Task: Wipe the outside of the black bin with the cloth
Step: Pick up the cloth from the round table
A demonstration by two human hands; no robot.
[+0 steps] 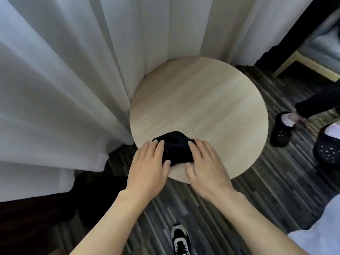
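Note:
A black cloth [175, 148] lies bunched near the front edge of a round light-wood table [202, 107]. My left hand [149, 162] rests on the cloth's left side, fingers laid over it and thumb at its near edge. On the cloth's right side, my right hand [206, 162] has the same hold. A large dark shape [99, 196], possibly the black bin, stands on the floor to the left below the table; its outline is hard to make out in the shadow.
White curtains [64, 80] hang along the left and behind the table. Another person's legs in black clogs [281, 131] stand at the right. My own shoe [181, 238] is on the striped dark floor. A chair [312, 57] stands at the far right.

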